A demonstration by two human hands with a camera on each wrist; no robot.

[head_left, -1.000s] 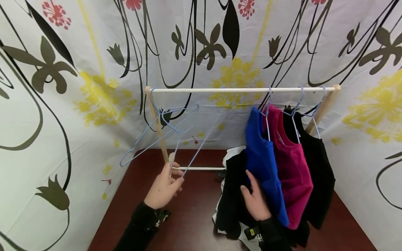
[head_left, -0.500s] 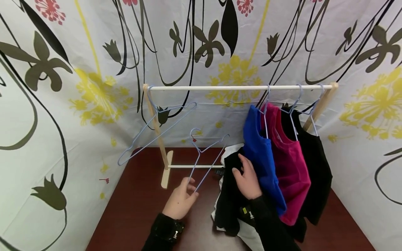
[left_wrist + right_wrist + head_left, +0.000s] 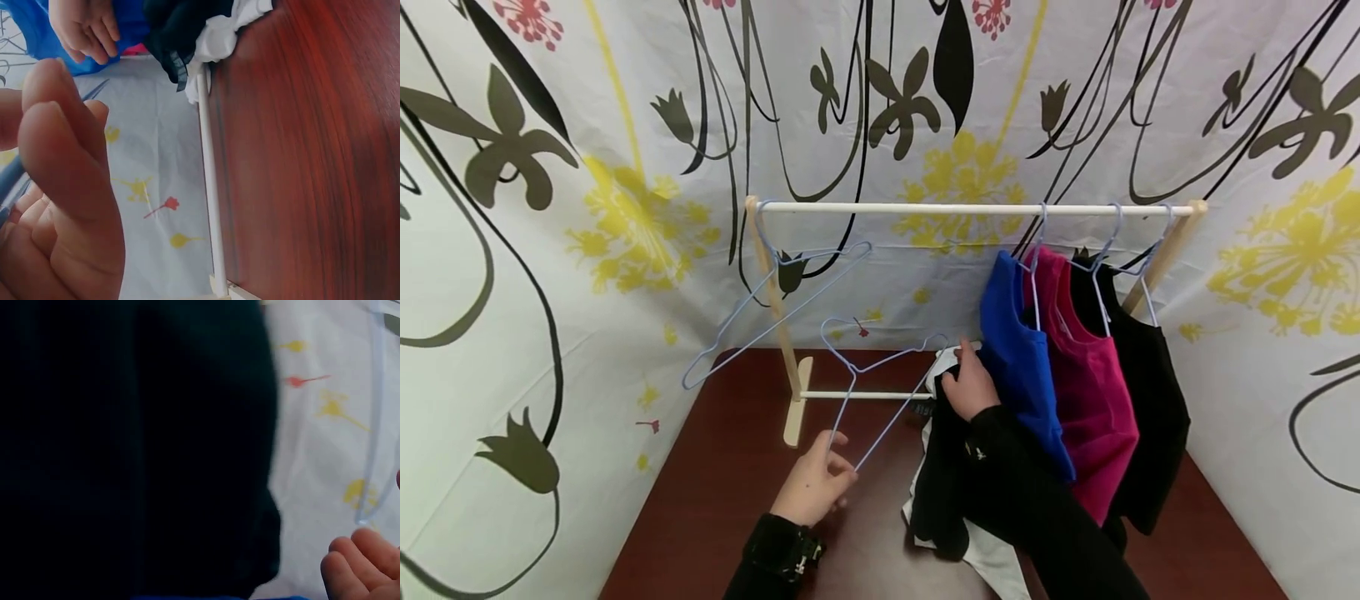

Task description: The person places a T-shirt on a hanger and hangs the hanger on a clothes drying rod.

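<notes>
My left hand (image 3: 816, 479) grips a light-blue wire hanger (image 3: 848, 400) by one end, its hook up and away from the hand. In the left wrist view the fingers (image 3: 69, 169) curl around its blue wire. My right hand (image 3: 972, 385), fingers fairly straight, is over the far end of a black garment (image 3: 942, 467) lying on the table, near the hanger's other end. From the right wrist, the fingertips (image 3: 362, 540) appear just under a corner of the hanger, with the dark garment filling the left side. A white garment (image 3: 996, 558) lies beneath the black one.
A rack with a white rail (image 3: 895, 209) stands at the back. Another hanger (image 3: 775, 321) hangs at its left end. Blue (image 3: 1026, 358), pink (image 3: 1093, 400) and black (image 3: 1157, 417) tops hang at the right. Floral cloth (image 3: 625, 333) surrounds the reddish-brown table (image 3: 692, 517).
My left hand has brought the hanger down from near the rack's left post, towards me and to the right. My right hand has moved forward and left along the black garment.
</notes>
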